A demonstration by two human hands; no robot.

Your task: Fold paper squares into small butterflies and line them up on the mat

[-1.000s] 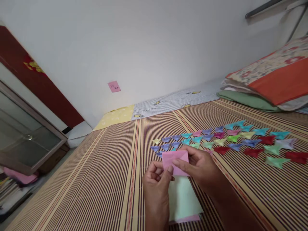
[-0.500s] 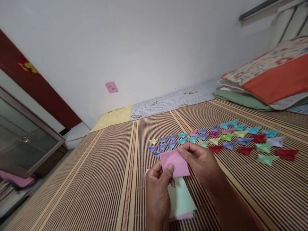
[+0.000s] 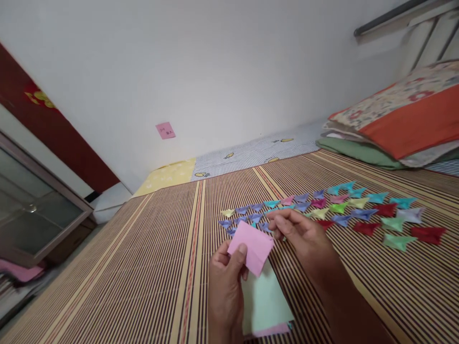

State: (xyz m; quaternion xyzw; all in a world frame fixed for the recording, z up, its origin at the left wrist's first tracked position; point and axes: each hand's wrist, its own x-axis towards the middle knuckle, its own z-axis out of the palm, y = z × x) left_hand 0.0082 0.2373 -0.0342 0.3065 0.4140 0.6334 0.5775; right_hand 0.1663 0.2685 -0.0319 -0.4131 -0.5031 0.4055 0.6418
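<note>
A square of pink paper is pinched between the thumb and fingers of my left hand, its corners turned at an angle. Just right of the paper, my right hand is apart from it, thumb and fingertips curled close together; whether anything small is between them I cannot make out. Beneath and behind my left hand, a stack of pale green paper lies on the striped mat, with a pink edge showing below. Beyond my hands stand rows of small folded paper shapes in several colours.
Folded bedding with an orange panel lies at the right. Patterned cloth runs along the wall. A pink note is on the wall, and a glass-fronted cabinet stands at the left.
The pink paper has turned and shifted slightly left with my left hand. My right hand has let go of its upper edge and is now apart from it.
</note>
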